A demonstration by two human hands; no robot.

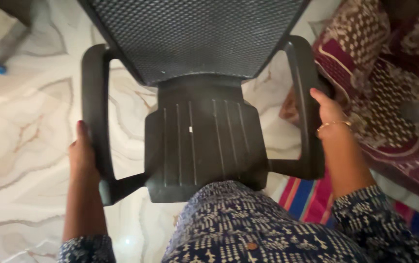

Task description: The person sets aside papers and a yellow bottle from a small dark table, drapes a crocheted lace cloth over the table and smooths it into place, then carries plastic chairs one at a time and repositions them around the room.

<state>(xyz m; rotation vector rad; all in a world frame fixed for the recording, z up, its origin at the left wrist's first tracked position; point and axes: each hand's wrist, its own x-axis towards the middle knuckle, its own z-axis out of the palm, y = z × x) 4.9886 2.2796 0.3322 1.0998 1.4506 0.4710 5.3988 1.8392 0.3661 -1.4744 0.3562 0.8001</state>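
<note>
A black office chair (199,141) fills the middle of the head view, seen from behind and above, with a mesh backrest (195,34) and a ribbed plastic back panel. My left hand (82,156) grips the chair's left armrest loop (95,112) near its lower end. My right hand (327,114), with a thin gold bangle at the wrist, holds the right armrest loop (307,107) from the outside. Both forearms come from blue patterned sleeves at the bottom of the view.
Patterned white marble floor (29,131) lies to the left and under the chair. A maroon and white patterned bedcover (389,97) is close on the right. A striped mat (307,199) lies below it. A dark furniture corner (9,9) sits top left.
</note>
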